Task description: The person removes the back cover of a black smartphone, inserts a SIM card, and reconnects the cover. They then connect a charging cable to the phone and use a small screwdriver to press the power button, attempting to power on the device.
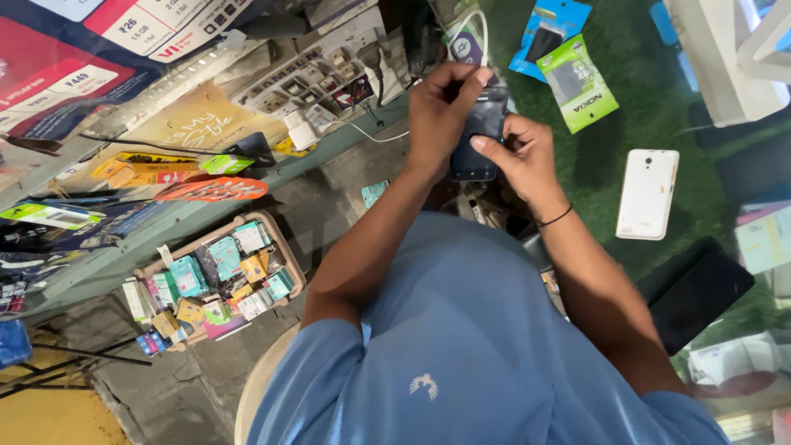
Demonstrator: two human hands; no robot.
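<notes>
Dark phone (476, 140) held between both hands over the green counter mat (643, 99). Left hand (441, 103) gripping top edge, right hand (523, 156) pinching lower side. Probably light, rigid, slick, glass front fragile; best gripped by the long edges. White phone (648, 194) face-down, well right of it.

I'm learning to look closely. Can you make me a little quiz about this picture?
1. True or false: both hands hold the dark phone.
2. What colour is the phone lying alone on the green counter? A red, B white, C yellow.
3. What sits on the right hand's wrist?

Key: 1 true, the left hand grips its top. 2 B. 3 a thin black band.
</notes>
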